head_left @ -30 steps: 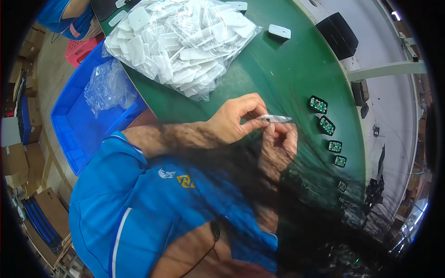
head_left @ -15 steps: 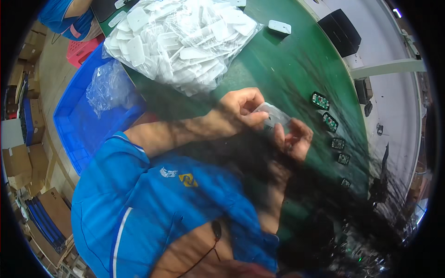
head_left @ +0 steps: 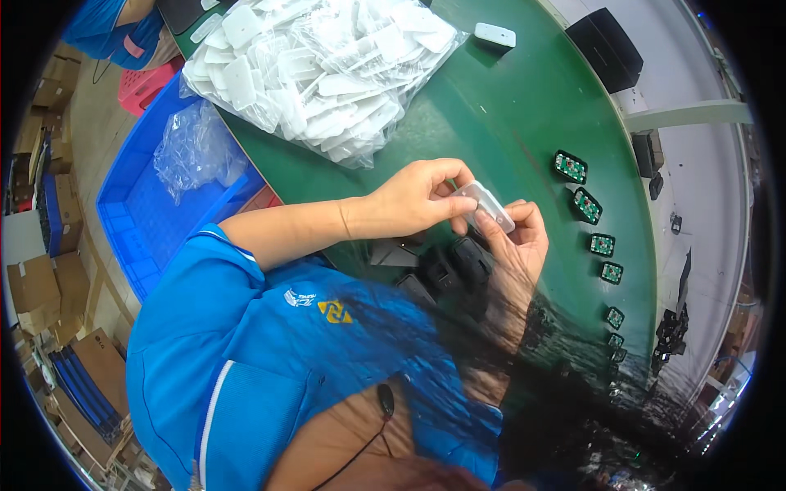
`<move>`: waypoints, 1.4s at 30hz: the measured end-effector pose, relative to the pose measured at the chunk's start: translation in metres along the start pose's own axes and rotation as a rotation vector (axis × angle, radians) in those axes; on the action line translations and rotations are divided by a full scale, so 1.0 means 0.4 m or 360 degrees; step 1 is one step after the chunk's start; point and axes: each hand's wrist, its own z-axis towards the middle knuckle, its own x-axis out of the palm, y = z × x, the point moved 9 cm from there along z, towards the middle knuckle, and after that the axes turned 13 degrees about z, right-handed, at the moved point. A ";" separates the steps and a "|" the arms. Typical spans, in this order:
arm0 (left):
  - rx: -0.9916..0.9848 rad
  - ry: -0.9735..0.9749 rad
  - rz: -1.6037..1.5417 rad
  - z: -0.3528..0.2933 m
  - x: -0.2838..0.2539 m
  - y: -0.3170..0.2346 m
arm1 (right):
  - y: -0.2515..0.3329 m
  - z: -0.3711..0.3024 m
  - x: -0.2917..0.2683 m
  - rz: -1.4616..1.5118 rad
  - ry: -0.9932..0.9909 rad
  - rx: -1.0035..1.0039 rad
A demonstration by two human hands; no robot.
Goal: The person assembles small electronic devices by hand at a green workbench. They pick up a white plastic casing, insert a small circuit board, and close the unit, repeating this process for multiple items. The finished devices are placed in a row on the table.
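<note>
Between my two hands is a white plastic cover (head_left: 493, 206), a thin flat piece with rounded corners, held tilted above the green table. My left hand (head_left: 430, 195) pinches its upper left end between thumb and fingers. At its lower right end my right hand (head_left: 517, 233) grips it, the thumb lying across the face. Just below, near my body, several black plastic housings (head_left: 471, 258) lie on the table, partly hidden by my right forearm and by strands of hair. Beyond my left hand a clear bag (head_left: 327, 82) bulges with many similar white covers.
Along the table's right side runs a row of black housings with green circuit boards (head_left: 587, 205). A white-topped piece (head_left: 495, 35) stands at the far edge. A blue bin (head_left: 135, 209) with crumpled clear plastic (head_left: 196, 147) is at the left. Another person's blue sleeve (head_left: 94, 29) shows far left.
Hair has swept toward the lower right, uncovering the black housings and more of the board row. The white cover is turned slightly in my hands, which stay in nearly the same place.
</note>
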 end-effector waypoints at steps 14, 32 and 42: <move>0.0239 -0.0447 0.1532 0.208 -0.175 0.016 | 0.080 0.296 -0.235 -0.2050 -0.0151 -0.0659; 0.0471 -0.0484 0.2431 0.106 -0.056 -0.003 | 0.047 0.166 -0.135 -0.1853 0.0328 -0.0666; 0.0956 -0.0445 0.2132 0.115 -0.097 -0.007 | 0.059 0.136 -0.033 -0.1650 0.0384 -0.0576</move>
